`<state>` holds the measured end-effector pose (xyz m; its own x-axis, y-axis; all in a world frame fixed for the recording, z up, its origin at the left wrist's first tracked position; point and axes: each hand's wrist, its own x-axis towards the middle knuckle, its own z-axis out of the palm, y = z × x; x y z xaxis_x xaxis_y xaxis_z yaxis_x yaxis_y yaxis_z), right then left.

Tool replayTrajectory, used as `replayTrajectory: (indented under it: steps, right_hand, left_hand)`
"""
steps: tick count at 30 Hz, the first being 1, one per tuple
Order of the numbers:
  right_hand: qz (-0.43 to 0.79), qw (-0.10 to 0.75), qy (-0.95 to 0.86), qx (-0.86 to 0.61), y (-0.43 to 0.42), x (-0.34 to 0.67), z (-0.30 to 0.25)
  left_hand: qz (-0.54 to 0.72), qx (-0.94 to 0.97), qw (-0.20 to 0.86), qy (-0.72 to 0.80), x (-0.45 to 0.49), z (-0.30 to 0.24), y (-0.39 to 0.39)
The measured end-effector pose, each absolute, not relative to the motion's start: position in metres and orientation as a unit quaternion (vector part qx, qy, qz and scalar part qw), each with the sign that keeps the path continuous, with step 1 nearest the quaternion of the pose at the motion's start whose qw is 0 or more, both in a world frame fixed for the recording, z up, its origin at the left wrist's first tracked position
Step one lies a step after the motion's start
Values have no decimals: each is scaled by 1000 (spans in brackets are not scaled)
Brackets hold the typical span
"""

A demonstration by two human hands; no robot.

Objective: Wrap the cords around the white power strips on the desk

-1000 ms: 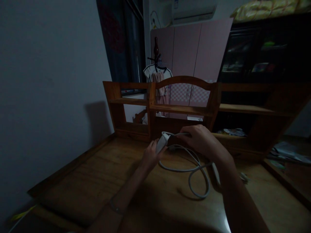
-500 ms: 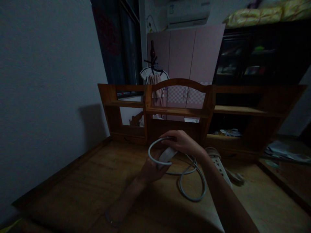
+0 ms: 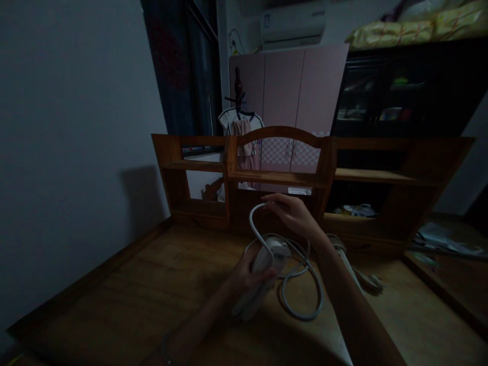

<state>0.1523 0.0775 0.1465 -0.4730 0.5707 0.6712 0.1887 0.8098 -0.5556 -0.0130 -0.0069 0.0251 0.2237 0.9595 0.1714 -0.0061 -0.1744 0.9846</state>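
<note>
My left hand (image 3: 249, 277) is closed round a white power strip (image 3: 263, 267), held above the wooden desk (image 3: 152, 290). Its white cable (image 3: 301, 300) is looped once about the strip's upper end and trails in a loose loop over the desk. My right hand (image 3: 292, 213) pinches the cable where it arches up from the strip, just in front of the wooden shelf unit (image 3: 278, 175). The room is dim.
A second white power strip (image 3: 345, 256) lies on the desk to the right of my right forearm. Small items sit in the right shelf compartment (image 3: 356, 209). A wall bounds the desk at the left. Pink wardrobe (image 3: 290, 91) and dark cabinet stand behind.
My left hand has come down and nearer with the strip. My right hand has carried the cable round the strip's end, laying on a loop, and now lifts a new arc.
</note>
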Motion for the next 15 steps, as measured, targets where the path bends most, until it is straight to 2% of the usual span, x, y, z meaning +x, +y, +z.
replayTrajectory:
  steps: [6,10,15]
  right_hand:
    - [286,334,-876,-198,73,143,138]
    - [328,326,-867,-183,74,131,127]
    - [418,334,-840,-90,61,117,129]
  left_hand:
    - [390,545,716,196,-8,30,-14]
    - [331,486,797,139,-12,29,-17]
    - [259,424,860,115,-21,21,-20]
